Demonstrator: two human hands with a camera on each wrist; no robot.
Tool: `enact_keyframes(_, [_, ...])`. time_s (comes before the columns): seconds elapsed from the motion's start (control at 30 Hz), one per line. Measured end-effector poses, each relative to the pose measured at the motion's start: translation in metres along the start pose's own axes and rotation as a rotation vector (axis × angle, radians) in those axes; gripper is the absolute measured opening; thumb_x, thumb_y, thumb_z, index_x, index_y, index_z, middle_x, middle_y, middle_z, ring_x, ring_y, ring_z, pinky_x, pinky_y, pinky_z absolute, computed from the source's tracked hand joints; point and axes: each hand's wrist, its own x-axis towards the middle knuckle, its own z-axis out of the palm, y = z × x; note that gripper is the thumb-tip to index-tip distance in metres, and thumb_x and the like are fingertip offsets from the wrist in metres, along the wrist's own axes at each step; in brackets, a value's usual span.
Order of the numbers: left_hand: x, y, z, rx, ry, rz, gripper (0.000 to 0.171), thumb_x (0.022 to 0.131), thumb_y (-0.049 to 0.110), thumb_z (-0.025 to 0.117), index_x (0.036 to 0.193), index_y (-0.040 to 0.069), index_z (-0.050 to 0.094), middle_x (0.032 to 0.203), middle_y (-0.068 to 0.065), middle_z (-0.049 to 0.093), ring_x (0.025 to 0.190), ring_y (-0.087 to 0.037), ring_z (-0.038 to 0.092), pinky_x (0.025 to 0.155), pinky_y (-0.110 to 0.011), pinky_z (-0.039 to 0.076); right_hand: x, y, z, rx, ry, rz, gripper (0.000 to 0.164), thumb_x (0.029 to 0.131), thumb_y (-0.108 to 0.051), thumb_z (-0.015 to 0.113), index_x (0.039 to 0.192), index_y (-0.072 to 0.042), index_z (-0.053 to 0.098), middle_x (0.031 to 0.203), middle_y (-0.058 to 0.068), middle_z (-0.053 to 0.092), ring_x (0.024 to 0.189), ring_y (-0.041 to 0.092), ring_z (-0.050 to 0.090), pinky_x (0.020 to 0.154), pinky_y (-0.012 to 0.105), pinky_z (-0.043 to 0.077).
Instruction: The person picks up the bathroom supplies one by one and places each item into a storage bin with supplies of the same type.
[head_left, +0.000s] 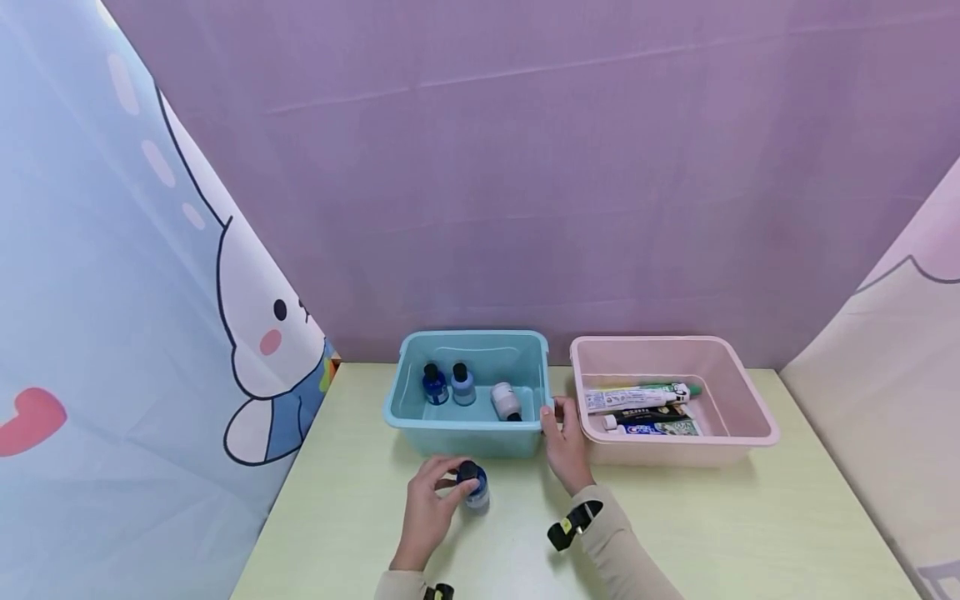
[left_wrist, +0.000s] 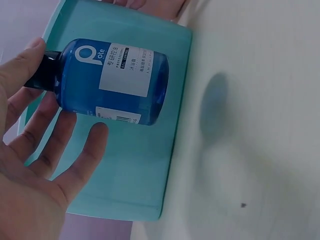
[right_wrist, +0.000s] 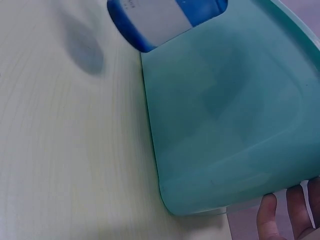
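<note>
My left hand (head_left: 431, 504) pinches a small blue bottle (left_wrist: 117, 82) by its black cap, thumb on one side and fingers on the other. A white label with a barcode shows on the bottle, which hangs above the table in front of a turquoise bin (head_left: 468, 439). At that bin's front right corner, my right hand (head_left: 567, 450) grips the rim, with its fingertips (right_wrist: 268, 202) against the side wall. Inside the bin are two upright blue bottles (head_left: 435, 385) (head_left: 462, 387) and a pale bottle with a dark cap (head_left: 506, 400) lying down.
A pink bin (head_left: 678, 452) stands right of the turquoise one, holding several toothpaste tubes (head_left: 637, 398). Both bins sit at the back of a pale table (head_left: 330, 517). Behind them hangs a purple cloth (head_left: 570, 208), and printed cloths (head_left: 135, 333) close off the sides.
</note>
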Motion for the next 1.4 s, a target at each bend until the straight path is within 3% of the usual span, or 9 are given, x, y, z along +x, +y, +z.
enact_keyframes(0.2, [0.003,0.004,-0.004,-0.01,0.016,-0.02,0.035,0.085,0.031,0.083,0.118,0.021,0.075,0.111,0.004,0.067,0.106,-0.016,0.066,0.088,-0.033,0.061,-0.005,-0.01,-0.003,0.006,-0.013,-0.016,0.034,0.11,-0.024,0.044,0.137,-0.003,0.044,0.133,0.016,0.05,0.12,0.028,0.047,0.094,0.03,0.045])
enact_keyframes(0.37, [0.005,0.009,-0.009,-0.023,0.048,0.01,0.031,0.085,0.029,0.083,0.114,0.028,0.075,0.108,0.005,0.068,0.103,-0.013,0.066,0.088,-0.034,0.061,0.006,0.009,-0.001,0.011,-0.009,-0.006,0.034,0.11,-0.025,0.044,0.138,-0.003,0.044,0.133,0.016,0.05,0.12,0.028,0.047,0.094,0.032,0.045])
enact_keyframes(0.63, [0.01,0.017,-0.018,-0.073,0.1,0.082,0.027,0.087,0.026,0.082,0.113,0.025,0.075,0.107,0.005,0.067,0.102,-0.01,0.066,0.09,-0.038,0.061,0.015,0.031,0.002,0.02,0.014,-0.039,0.036,0.11,-0.033,0.045,0.137,-0.01,0.046,0.133,0.011,0.051,0.12,0.025,0.048,0.097,0.033,0.045])
enact_keyframes(0.83, [0.013,0.022,-0.023,-0.06,0.128,0.089,0.027,0.089,0.025,0.08,0.115,0.026,0.075,0.11,0.004,0.067,0.104,-0.013,0.065,0.089,-0.036,0.061,0.015,0.031,0.003,0.014,0.015,-0.05,0.035,0.11,-0.032,0.045,0.137,-0.01,0.046,0.133,0.011,0.052,0.12,0.025,0.048,0.097,0.034,0.045])
enact_keyframes(1.07, [0.017,0.026,-0.03,-0.061,0.151,0.107,0.03,0.09,0.022,0.079,0.119,0.015,0.075,0.113,0.001,0.068,0.105,-0.012,0.063,0.087,-0.035,0.061,0.016,0.031,0.003,0.011,0.004,-0.032,0.035,0.11,-0.031,0.045,0.139,-0.01,0.044,0.135,0.011,0.051,0.122,0.025,0.047,0.097,0.033,0.045])
enact_keyframes(1.4, [0.024,0.035,-0.041,-0.043,0.158,0.1,0.03,0.091,0.023,0.078,0.12,0.02,0.074,0.113,0.001,0.067,0.106,-0.01,0.062,0.089,-0.037,0.06,0.017,0.034,0.003,0.01,0.028,-0.064,0.034,0.11,-0.032,0.045,0.134,-0.009,0.047,0.13,0.013,0.053,0.119,0.026,0.049,0.098,0.035,0.044])
